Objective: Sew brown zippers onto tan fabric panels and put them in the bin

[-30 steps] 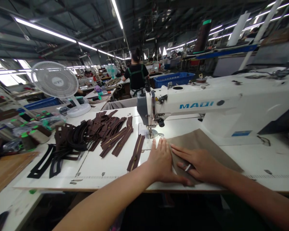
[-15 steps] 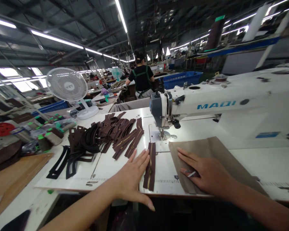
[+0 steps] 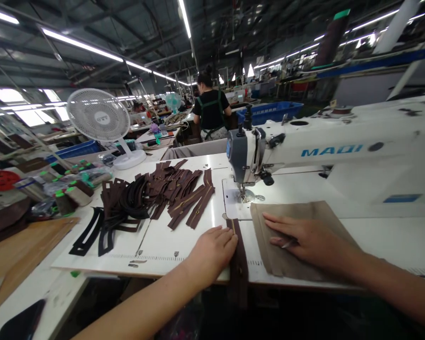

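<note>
A dark brown zipper (image 3: 239, 264) with brass teeth lies lengthwise at the table's front edge, its near end hanging over. My left hand (image 3: 214, 250) has its fingers together on the zipper's left side; the thumb is hidden. To the right, a beige fabric piece (image 3: 326, 219) lies flat on the table. My right hand (image 3: 304, 238) rests on this fabric, index finger stretched out and the other fingers curled around a small metal tool (image 3: 289, 243), mostly hidden. Behind both hands stands the white sewing machine (image 3: 326, 146), its presser foot (image 3: 243, 192) just beyond the fabric.
Left of the machine lies a pile of brown zippers (image 3: 177, 186) beside black curved strips (image 3: 132, 198). A white fan (image 3: 99, 115) stands at the back left, near thread spools (image 3: 65, 202). A phone (image 3: 21, 321) lies at lower left. Ahead, a person (image 3: 211, 106) sits facing away.
My left hand's spread fingers have come together on the zipper. The zipper has shifted toward me, over the table edge. My right hand stays on the fabric; the view has turned slightly left.
</note>
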### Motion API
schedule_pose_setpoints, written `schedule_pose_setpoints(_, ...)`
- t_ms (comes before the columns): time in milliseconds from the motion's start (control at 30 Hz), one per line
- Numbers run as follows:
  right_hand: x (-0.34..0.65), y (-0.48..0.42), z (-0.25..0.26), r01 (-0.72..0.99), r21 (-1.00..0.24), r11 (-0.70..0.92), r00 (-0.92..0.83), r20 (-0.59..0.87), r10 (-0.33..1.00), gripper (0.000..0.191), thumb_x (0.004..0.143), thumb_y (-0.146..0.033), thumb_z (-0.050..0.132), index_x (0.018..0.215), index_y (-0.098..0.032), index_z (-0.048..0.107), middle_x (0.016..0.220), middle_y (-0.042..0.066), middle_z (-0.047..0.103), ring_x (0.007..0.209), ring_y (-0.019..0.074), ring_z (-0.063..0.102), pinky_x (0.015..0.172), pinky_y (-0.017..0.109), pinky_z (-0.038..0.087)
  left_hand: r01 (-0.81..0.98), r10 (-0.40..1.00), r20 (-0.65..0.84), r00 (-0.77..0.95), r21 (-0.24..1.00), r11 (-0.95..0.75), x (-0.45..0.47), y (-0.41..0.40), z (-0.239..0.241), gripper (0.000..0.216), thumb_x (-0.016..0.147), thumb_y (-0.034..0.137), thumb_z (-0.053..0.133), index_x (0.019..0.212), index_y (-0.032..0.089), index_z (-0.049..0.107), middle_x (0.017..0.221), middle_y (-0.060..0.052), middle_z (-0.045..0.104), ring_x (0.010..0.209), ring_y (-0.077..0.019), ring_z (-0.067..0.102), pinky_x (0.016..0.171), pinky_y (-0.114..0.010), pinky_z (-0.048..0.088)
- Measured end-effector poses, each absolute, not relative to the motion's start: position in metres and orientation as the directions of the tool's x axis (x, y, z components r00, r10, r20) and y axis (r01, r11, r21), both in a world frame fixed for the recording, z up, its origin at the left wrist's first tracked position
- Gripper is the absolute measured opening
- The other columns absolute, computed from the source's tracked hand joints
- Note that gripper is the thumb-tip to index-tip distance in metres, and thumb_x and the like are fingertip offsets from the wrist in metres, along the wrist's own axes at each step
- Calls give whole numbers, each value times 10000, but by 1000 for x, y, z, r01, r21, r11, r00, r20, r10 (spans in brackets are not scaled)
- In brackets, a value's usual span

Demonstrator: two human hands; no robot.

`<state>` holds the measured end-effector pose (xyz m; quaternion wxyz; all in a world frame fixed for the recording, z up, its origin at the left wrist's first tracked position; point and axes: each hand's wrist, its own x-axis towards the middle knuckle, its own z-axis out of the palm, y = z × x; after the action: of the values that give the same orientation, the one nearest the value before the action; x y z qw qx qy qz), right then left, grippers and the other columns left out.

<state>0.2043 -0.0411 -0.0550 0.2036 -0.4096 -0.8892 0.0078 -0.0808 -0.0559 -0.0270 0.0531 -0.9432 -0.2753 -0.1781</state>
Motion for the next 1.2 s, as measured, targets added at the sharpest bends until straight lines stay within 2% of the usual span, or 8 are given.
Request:
schedule_pose_setpoints(100, 198, -41, -55, 715, -130, 687, -609, 366, 704, 393, 951, -310, 404, 1246, -142, 602, 1296, 97, 552, 1010, 256, 645, 801, 392, 581, 593, 541, 502, 675, 68, -803, -64, -39, -22, 268, 950, 123, 396, 1114, 138, 607, 1033, -113, 706, 934, -207, 684, 848, -367, 574)
schedule_pose_setpoints(200, 194, -44, -56, 707, -185, 682, -584, 389, 712, 397, 930, -243, 408, 1274, -145, 579, 1322, 115, 530, 986, 250, 656, 799, 386, 580, 588, 512, 578, 636, 67, -806, -39, -27, -21, 287, 974, 155, 363, 1143, 138, 594, 1107, -117, 686, 1029, -208, 655, 931, -384, 535)
schedule_pose_setpoints(400, 194, -47, -62, 695, -220, 684, -567, 418, 710, 464, 882, -168, 382, 1317, -132, 540, 1321, 145, 520, 892, 248, 685, 761, 396, 592, 578, 552, 357, 753, 43, -815, -7, -21, -42, 220, 943, 128, 429, 1051, 81, 615, 1200, -168, 636, 1150, -233, 594, 1076, -409, 413)
schedule_pose_setpoints(533, 193, -45, -65, 700, -164, 695, -568, 464, 680, 450, 902, -168, 375, 1324, -139, 527, 1297, 134, 545, 869, 231, 690, 740, 354, 599, 565, 540, 387, 747, 58, -823, -10, -19, -50, 240, 949, 135, 411, 1062, 82, 615, 1253, -155, 610, 1196, -233, 562, 1116, -391, 360)
schedule_pose_setpoints(733, 191, -43, -62, 686, -123, 717, -566, 530, 632, 673, 891, -163, 394, 1515, -198, 144, 1274, 91, 570, 810, 209, 697, 663, 297, 608, 565, 531, 467, 707, 80, -821, -11, -14, -54, 265, 963, 147, 388, 1087, 77, 612, 1248, -143, 617, 1193, -222, 564, 1122, -382, 357)
schedule_pose_setpoints(800, 191, -42, -60, 676, -134, 725, -566, 535, 627, 709, 883, -152, 386, 1524, -199, 86, 1281, 87, 565, 821, 207, 696, 657, 284, 607, 569, 533, 471, 703, 77, -819, -10, -13, -57, 265, 967, 146, 389, 1093, 80, 612, 1250, -142, 616, 1200, -219, 558, 1117, -381, 367)
schedule_pose_setpoints(1033, 192, -42, -64, 668, -144, 730, -577, 519, 631, 753, 863, -144, 414, 1527, -205, 63, 1307, 86, 540, 793, 218, 698, 624, 290, 609, 590, 562, 445, 697, 88, -803, -8, -11, -62, 270, 959, 131, 390, 1128, 85, 595, 1252, -142, 614, 1207, -218, 552, 1109, -395, 383)
schedule_pose_setpoints(1200, 197, -44, -63, 666, -152, 730, -586, 499, 639, 757, 840, -113, 393, 1523, -209, 81, 1324, 76, 526, 832, 221, 693, 662, 319, 606, 593, 591, 248, 767, 77, -801, -10, -15, -40, 343, 932, 153, 423, 1243, 45, 523, 1351, -187, 521, 1304, -248, 451, 1128, -413, 341)
